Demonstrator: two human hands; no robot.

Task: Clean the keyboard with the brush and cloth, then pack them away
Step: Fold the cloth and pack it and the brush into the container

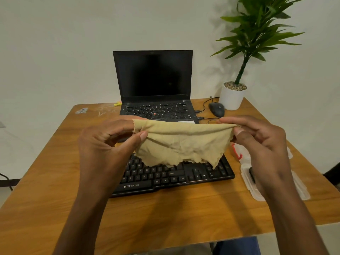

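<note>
A tan cloth with a frayed lower edge hangs stretched between my two hands above the desk. My left hand pinches its left upper corner between thumb and fingers. My right hand pinches the right upper corner. Below the cloth lies a black keyboard; its upper rows are hidden by the cloth and my left hand. A clear plastic pouch with a red zip lies to the right of the keyboard, partly behind my right wrist, with a dark object inside. I cannot make out the brush.
An open black laptop stands behind the keyboard on the wooden desk. A wired mouse and a white potted plant sit at the back right. A yellow marker lies at the back left.
</note>
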